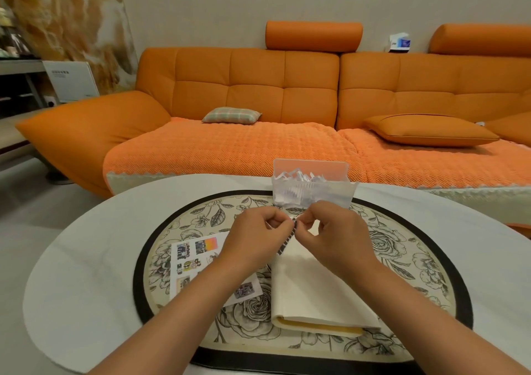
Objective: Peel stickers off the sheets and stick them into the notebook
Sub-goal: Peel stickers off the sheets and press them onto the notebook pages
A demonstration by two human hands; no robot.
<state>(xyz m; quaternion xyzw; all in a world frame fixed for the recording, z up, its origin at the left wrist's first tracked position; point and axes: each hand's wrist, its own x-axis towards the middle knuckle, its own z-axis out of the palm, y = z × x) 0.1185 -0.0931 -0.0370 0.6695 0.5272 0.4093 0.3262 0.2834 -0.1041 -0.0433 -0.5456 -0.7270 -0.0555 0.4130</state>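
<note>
Both grips pinched one sticker strip above the notebook.

I had left grip [258,232] and right grip [334,231] meeting fingertip to fingertip, fingers curled tight. Each pinched the top end of a dark striped sticker strip [287,242]. The strip hung at a slant toward the far left corner of the notebook [316,294]; I couldn't tell if its lower end touched the page. The notebook lay on the floral mat [402,259] on the desk [86,259], cream page up, yellow edge nearest me, partly under the right wrist. The sticker sheet [195,255] lay flat just left of the notebook, partly under the left forearm, with several printed stickers on it. A clear box [313,191] of white paper scraps stood just behind the hands.
</note>
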